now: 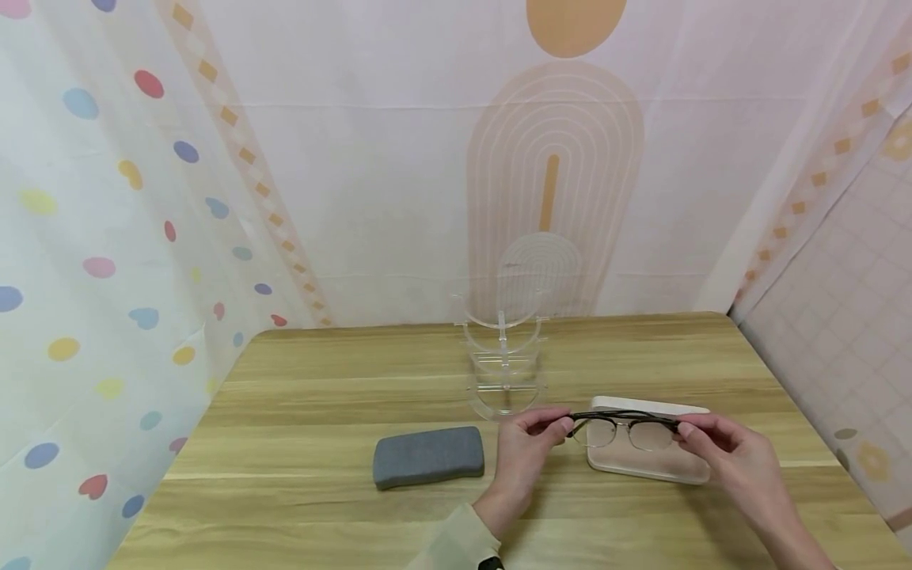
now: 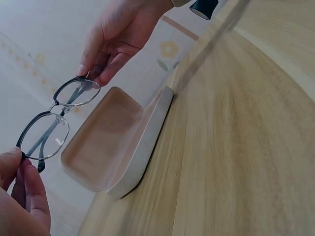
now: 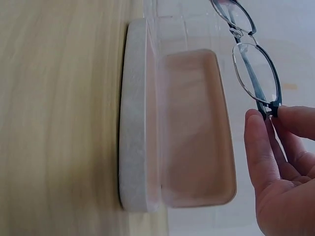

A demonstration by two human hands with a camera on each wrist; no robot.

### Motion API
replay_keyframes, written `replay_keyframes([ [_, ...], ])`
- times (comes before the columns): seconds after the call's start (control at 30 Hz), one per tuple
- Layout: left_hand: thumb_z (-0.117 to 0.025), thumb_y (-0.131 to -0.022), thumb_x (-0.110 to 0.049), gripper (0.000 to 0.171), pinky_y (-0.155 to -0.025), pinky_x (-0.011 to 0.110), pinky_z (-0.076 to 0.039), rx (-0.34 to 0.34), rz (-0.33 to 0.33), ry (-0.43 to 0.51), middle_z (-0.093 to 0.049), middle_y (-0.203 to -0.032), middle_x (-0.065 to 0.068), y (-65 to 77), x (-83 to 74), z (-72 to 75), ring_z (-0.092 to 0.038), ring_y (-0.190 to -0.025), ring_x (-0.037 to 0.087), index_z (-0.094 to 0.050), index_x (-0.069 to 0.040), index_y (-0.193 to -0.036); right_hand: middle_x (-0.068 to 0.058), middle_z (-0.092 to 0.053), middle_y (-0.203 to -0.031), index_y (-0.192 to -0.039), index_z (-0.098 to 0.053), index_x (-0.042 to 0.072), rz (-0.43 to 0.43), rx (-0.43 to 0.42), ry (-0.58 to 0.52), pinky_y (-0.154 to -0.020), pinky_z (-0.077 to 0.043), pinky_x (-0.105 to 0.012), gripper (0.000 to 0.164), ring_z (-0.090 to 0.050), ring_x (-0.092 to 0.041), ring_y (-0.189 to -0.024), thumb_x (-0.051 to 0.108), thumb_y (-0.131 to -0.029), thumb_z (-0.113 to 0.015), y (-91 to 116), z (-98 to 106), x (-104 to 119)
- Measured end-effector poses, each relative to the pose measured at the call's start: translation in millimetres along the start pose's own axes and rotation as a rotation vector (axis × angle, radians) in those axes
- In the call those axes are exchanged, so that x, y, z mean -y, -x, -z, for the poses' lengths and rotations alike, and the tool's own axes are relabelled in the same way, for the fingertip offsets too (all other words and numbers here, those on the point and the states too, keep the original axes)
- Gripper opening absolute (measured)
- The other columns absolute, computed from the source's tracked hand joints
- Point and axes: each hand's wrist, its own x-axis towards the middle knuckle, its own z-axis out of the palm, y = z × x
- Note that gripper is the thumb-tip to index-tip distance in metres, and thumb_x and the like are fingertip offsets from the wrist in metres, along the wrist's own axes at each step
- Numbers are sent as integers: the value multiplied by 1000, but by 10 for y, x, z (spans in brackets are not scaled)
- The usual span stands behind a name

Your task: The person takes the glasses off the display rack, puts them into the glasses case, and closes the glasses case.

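Observation:
A pair of eyeglasses (image 1: 627, 431) with dark upper rims and folded temples hangs above an open glasses case. My left hand (image 1: 527, 451) pinches one outer corner of the frame between thumb and fingers. The opposite corner is pinched by my right hand (image 1: 734, 459). Under the glasses, the pale case (image 2: 142, 157) lies on the table with its lid raised. Its pinkish inside (image 3: 197, 128) shows in the right wrist view, with nothing lying in the lid. Both lenses face away from the lid's lining in the left wrist view.
A closed grey glasses case (image 1: 429, 457) lies left of my left hand. Behind it stands a clear tiered display rack (image 1: 504, 388) with curved arms. The wooden table (image 1: 299, 522) ends at a patterned curtain (image 1: 385, 198) at the back.

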Motion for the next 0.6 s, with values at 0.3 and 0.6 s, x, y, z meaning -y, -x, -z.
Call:
replay_keyframes([
  [0.3, -80, -87, 1, 20, -69, 19, -57, -10, 7, -1, -77, -93, 12, -23, 51, -120, -67, -74, 7, -76, 11, -104, 11, -74, -95, -119, -69, -8, -59, 15, 141, -75, -57, -18, 32, -74, -7, -86, 19, -103, -67, 17, 121, -72],
  [0.6, -80, -86, 2, 15, -67, 18, -56, -26, 49, 13, -75, -83, 4, -21, 174, -202, -65, -71, 7, -74, 8, -98, 10, -75, -91, -116, -68, -10, -33, 22, 206, -73, -54, -14, 28, -71, -1, -83, 15, -103, -66, 53, 199, -192],
])
